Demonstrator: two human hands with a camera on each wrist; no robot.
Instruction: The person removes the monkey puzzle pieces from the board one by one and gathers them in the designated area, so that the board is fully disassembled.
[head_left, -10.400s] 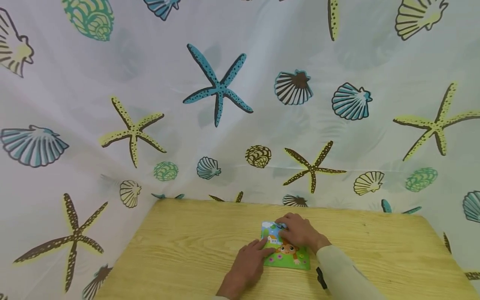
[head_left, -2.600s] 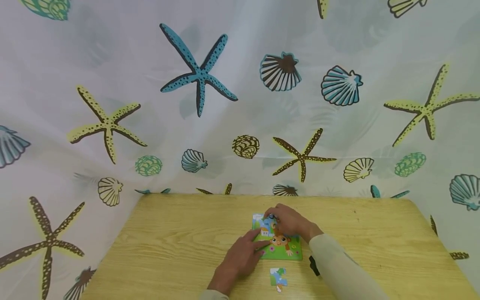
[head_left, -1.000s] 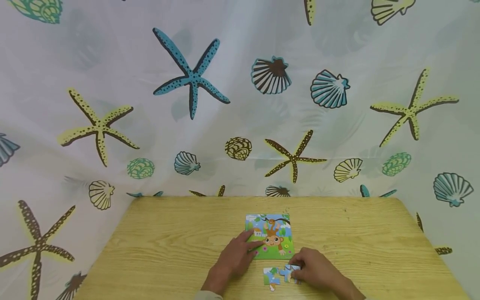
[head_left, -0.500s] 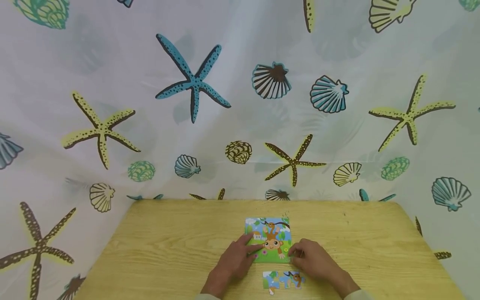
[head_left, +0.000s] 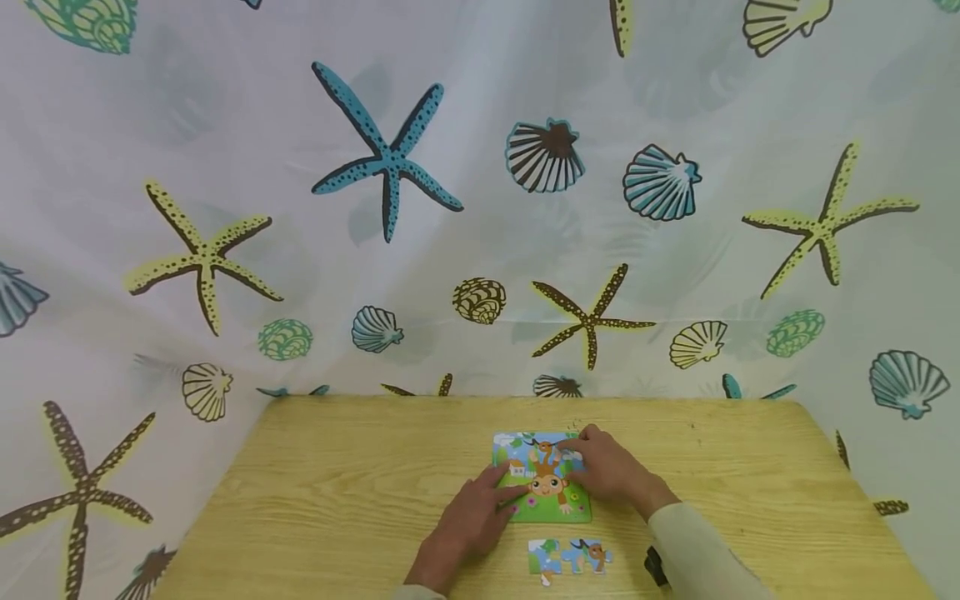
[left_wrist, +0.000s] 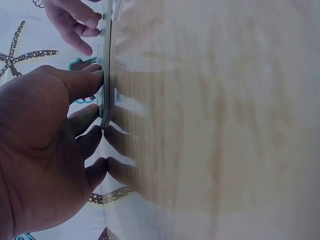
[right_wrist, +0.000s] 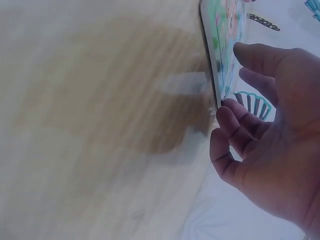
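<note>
A small square jigsaw puzzle (head_left: 551,510) with a monkey, a house and flowers lies on the table. My left hand (head_left: 471,521) rests on its left side, thumb and fingertips against the puzzle, as the left wrist view also shows. At the upper right, the fingers of my right hand (head_left: 611,467) touch the puzzle and cover part of that corner. In the right wrist view, the thumb of the right hand (right_wrist: 272,100) stands apart from the other fingers. Two loose pieces lie side by side just below: a blue-green puzzle piece (head_left: 542,557) and a puzzle piece with a branch (head_left: 596,552).
The wood-grain table (head_left: 360,500) extends to both sides of the puzzle. Behind it hangs a white curtain (head_left: 480,242) printed with shells and starfish, which also closes in the left and right sides. A dark strap or band (head_left: 655,565) shows by the right sleeve.
Two pieces have come to lie below the puzzle, first the left one, then the branch one set down by my right hand. That hand has since moved up to the puzzle's upper right.
</note>
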